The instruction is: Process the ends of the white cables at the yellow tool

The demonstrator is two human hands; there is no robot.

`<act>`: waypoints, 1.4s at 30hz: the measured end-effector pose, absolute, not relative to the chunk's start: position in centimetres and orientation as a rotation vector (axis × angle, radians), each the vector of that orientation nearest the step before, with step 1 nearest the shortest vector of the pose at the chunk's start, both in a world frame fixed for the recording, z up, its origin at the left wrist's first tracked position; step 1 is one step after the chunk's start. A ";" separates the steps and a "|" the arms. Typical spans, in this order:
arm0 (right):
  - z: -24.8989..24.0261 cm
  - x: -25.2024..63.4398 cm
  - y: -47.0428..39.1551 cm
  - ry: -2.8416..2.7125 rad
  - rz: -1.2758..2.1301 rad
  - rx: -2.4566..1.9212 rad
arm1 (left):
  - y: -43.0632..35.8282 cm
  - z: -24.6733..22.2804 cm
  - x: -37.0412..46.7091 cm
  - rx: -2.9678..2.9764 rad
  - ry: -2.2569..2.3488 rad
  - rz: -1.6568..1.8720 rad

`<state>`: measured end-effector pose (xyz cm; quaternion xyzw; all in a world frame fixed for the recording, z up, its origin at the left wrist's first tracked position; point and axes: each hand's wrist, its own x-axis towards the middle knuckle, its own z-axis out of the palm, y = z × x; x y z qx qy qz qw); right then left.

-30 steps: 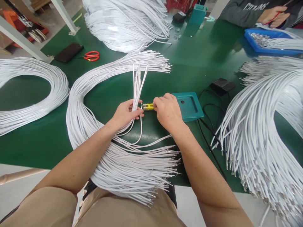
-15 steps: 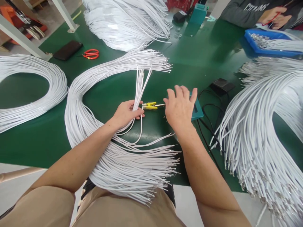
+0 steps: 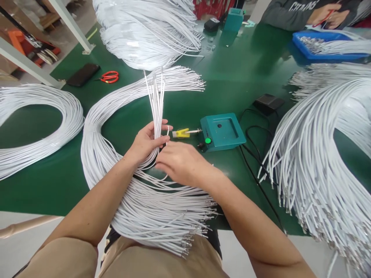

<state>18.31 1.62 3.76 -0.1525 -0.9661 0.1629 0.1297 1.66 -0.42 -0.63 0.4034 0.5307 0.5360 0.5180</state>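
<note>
My left hand (image 3: 145,144) is closed around a small bunch of white wires (image 3: 157,104), whose ends fan upward above the thumb. One single white wire (image 3: 168,131) stands apart at its fingertips. Just below that, my right hand (image 3: 184,162) is closed, with the single wire running into its pinched fingers; the fingertips are partly hidden. A yellow clip (image 3: 182,133) on a metal rod points at the fingers from a teal box (image 3: 223,131) with a green button (image 3: 208,141). Beneath both forearms curves a large bundle of white wires (image 3: 95,143).
More white wire coils lie at the left (image 3: 69,116), back (image 3: 145,34) and right (image 3: 313,154). Red-handled scissors (image 3: 110,77) and a dark case (image 3: 83,74) are at the back left. Black cables (image 3: 255,170) trail from the box. A co-worker's hands (image 3: 327,16) work behind a blue tray (image 3: 307,52).
My right hand has come from over the teal box, leftward and down, to the single wire beside my left hand. The box is now uncovered. My left hand has shifted slightly left with its bunch.
</note>
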 end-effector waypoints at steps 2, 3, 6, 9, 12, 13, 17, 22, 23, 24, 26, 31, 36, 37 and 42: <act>3.7 17.6 0.5 -2.921 0.436 -0.370 | -0.5 -0.4 1.8 0.951 1.260 1.261; 3.5 17.4 0.1 -2.963 0.405 -0.363 | -0.5 -0.4 1.8 0.949 1.258 1.255; 2.9 17.0 -0.7 -3.053 0.373 -0.417 | -0.4 -0.3 1.9 0.968 1.263 1.262; 2.9 17.0 -1.2 -3.170 0.539 -0.560 | -0.3 -0.2 1.9 0.967 1.276 1.293; 3.6 17.4 -0.8 -3.159 0.898 -0.753 | -0.4 -0.2 1.8 0.895 1.281 1.286; 3.8 17.5 -0.3 -3.069 0.994 -0.841 | -0.4 -0.3 1.7 0.870 1.272 1.271; 4.0 18.3 2.7 -2.298 1.126 -1.167 | -0.6 -1.0 1.4 0.861 1.235 1.225; 2.4 18.5 4.6 -1.788 1.369 -1.094 | -0.5 -1.2 1.4 0.910 1.188 1.108; 2.1 18.4 4.6 -1.774 1.418 -1.076 | -0.4 -1.0 1.4 0.891 1.190 1.130; 1.8 18.3 4.5 -1.774 1.474 -1.061 | -0.4 -0.9 1.5 0.861 1.195 1.170; 1.5 18.0 4.1 -1.792 1.600 -1.041 | -0.3 -0.5 1.5 0.792 1.180 1.255; 1.3 17.6 3.9 -1.807 1.768 -1.071 | -0.1 0.0 1.6 0.754 1.087 1.297; 1.9 17.9 4.5 -1.743 1.411 -1.144 | -0.2 -0.3 1.8 0.873 1.169 1.332; 2.0 17.9 4.5 -1.739 1.344 -1.132 | -0.2 -0.4 1.9 0.897 1.198 1.324; 1.5 17.3 4.0 -1.804 1.233 -1.088 | -0.5 -0.7 1.9 1.024 1.260 1.296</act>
